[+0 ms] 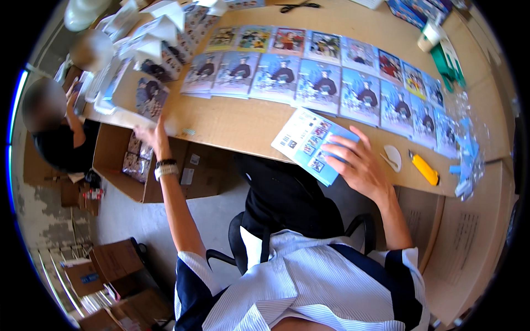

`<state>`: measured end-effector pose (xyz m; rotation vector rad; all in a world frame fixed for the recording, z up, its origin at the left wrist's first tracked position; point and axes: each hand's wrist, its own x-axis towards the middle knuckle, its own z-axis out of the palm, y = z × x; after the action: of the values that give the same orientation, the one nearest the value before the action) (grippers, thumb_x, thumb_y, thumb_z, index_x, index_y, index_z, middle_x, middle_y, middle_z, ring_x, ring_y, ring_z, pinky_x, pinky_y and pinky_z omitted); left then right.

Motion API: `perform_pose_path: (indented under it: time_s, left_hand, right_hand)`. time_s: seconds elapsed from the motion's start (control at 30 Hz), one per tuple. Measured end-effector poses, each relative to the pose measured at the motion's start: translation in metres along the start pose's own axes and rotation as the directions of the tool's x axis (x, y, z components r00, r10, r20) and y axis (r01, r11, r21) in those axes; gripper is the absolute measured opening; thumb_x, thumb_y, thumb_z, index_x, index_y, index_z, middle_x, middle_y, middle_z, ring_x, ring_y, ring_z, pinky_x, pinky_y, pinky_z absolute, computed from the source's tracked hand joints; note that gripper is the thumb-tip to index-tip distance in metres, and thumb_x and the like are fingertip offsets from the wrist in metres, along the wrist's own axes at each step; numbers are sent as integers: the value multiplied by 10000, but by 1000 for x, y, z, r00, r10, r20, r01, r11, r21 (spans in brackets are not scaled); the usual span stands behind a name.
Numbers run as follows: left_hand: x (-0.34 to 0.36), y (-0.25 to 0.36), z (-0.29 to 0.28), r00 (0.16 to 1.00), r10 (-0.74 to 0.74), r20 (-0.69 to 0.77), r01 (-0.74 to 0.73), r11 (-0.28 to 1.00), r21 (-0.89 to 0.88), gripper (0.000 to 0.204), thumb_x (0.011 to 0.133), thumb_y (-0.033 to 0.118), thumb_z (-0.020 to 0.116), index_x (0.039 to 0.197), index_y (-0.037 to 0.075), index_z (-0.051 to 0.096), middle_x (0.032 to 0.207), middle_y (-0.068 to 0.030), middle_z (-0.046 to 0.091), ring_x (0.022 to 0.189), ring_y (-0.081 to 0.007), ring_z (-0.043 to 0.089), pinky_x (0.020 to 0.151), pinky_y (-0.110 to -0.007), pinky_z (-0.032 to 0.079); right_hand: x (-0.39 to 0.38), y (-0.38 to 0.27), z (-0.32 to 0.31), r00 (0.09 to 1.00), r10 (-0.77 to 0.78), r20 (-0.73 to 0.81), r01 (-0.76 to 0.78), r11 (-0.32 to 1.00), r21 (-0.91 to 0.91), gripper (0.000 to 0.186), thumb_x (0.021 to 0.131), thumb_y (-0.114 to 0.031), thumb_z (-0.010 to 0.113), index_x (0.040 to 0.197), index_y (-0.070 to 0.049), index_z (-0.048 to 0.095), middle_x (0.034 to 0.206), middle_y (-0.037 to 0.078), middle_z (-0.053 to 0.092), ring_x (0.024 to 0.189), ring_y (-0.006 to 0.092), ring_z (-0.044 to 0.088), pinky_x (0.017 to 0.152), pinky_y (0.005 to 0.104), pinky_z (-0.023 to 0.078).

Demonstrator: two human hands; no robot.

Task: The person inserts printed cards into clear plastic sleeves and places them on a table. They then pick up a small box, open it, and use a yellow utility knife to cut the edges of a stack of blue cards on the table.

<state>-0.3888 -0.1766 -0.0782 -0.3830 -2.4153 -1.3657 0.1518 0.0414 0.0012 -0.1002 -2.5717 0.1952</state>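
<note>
The booklet (301, 138) overhangs the near edge of the bench (232, 124), long axis slanting rightward under the right hand's (356, 163) spread fingers; left hand (155, 139) (farther off), grip unclear.

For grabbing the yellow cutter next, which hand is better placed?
Probably the right hand: its fingers lie over the blue-and-white packet, with the yellow cutter close by on its right. The left hand is far across, near the open carton.

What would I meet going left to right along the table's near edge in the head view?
Left hand → booklet under the right hand → white piece → yellow cutter → crumpled plastic.
</note>
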Motion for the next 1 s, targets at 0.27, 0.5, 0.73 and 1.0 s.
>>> perform_pose_path:
  time_s: [0.27, 0.5, 0.73, 1.0]
  left_hand:
    - [-182, 148, -31, 651, 665, 366, -427, 720, -548, 719, 838, 14, 745, 1486, -2, 433, 1554, -207, 403, 1409, -346, 450, 1205, -490, 346]
    - [-227, 280, -17, -125, 718, 684, -562, 517, -645, 1098, 720, 346, 944, 1632, 146, 367, 1704, -162, 303, 1576, -418, 281, 1279, -560, 269]
    - [-242, 284, 21, -253, 662, 706, -698, 380, -606, 1159, 651, 489, 970, 1628, 215, 410, 1661, -121, 383, 1568, -353, 310, 1300, -543, 221]
    - [-250, 274, 21, -189, 700, 689, -729, 369, -576, 1107, 643, 448, 974, 1589, 176, 467, 1555, -151, 470, 1479, -360, 415, 1267, -527, 257]
  right_hand:
    - [-22, 11, 3, 982, 147, 121, -166, 972, 166, 511, 788, 160, 671, 1166, -171, 580, 1416, 1, 604, 1496, 264, 464, 1317, 621, 209]
    - [-28, -10, -42, 922, 383, 55, -384, 890, 244, 505, 704, 197, 577, 1127, -79, 591, 1459, 63, 579, 1499, 303, 460, 1295, 588, 277]
    - [-116, 8, -76, 619, 725, -303, -772, 632, -67, 347, 859, 141, 597, 1176, 5, 627, 1284, 168, 671, 1185, 390, 641, 1024, 452, 499]
    - [-143, 22, -81, 602, 723, -339, -793, 590, -150, 420, 917, 40, 701, 1324, -30, 628, 1312, 161, 671, 1235, 381, 620, 1073, 452, 467]
